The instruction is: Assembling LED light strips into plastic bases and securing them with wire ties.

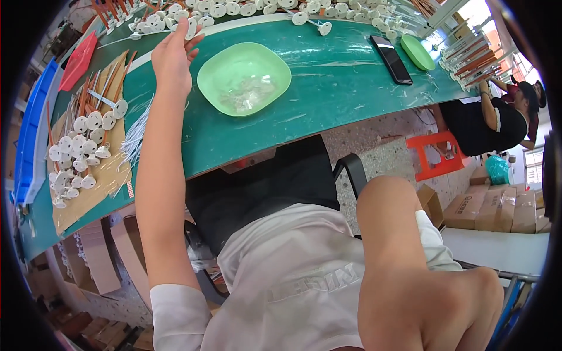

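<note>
My left hand point(175, 58) reaches to the far left of the green table. Its fingers are closed about a white disc-ended part point(191, 30) at the edge of a long pile of such parts point(234, 9). Beside my left wrist sits a light green bowl point(244, 58) with small clear plastic pieces point(249, 93) in it. My right hand point(433, 304) is raised close to the camera at the lower right, away from the table. Its knuckles are bent; the fingertips are out of the picture.
Left of my forearm, brown cardboard point(88, 199) bears white disc parts with orange-brown sticks; pale thin strips point(137, 131) lie beside it. A blue tray point(35, 134) and red tray point(78, 61) stand farther left. A phone point(391, 59) and green dish point(417, 52) lie right. Another person point(486, 123) sits beyond.
</note>
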A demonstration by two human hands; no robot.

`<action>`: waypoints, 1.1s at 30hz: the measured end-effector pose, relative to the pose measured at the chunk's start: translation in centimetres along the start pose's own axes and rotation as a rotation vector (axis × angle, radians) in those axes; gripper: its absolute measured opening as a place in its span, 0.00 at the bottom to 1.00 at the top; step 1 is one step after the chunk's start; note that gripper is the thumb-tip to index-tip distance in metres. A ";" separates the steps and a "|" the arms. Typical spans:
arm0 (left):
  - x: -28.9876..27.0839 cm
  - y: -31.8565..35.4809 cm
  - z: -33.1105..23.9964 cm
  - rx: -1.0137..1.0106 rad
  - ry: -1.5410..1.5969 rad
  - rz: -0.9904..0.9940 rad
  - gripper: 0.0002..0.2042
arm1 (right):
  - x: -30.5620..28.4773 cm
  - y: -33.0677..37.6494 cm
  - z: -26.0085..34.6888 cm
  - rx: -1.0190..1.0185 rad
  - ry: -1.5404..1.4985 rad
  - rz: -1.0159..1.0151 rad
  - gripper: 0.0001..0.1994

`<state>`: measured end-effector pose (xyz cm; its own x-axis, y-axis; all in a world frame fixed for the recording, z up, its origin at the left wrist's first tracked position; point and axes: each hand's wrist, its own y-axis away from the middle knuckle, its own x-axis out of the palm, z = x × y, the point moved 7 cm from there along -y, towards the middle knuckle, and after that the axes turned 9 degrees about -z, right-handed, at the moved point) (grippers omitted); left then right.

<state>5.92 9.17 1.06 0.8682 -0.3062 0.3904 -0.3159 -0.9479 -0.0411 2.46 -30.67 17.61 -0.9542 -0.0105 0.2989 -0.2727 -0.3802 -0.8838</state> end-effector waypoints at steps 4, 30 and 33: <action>-0.3 -0.2 0.0 -0.002 -0.009 0.005 0.18 | -1.6 0.4 -1.3 -0.007 0.118 -0.041 0.12; -0.9 -0.4 0.0 0.028 -0.101 -0.006 0.20 | -13.4 1.1 -2.3 -0.136 0.915 -0.302 0.07; -0.7 -0.2 0.6 0.034 -0.141 -0.004 0.21 | -15.9 -2.1 -3.5 -0.206 1.065 -0.307 0.06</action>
<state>5.63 9.52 0.25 0.9151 -0.3100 0.2577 -0.3018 -0.9507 -0.0716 17.80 -26.46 13.45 -0.4348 0.8893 0.1416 -0.4349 -0.0697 -0.8978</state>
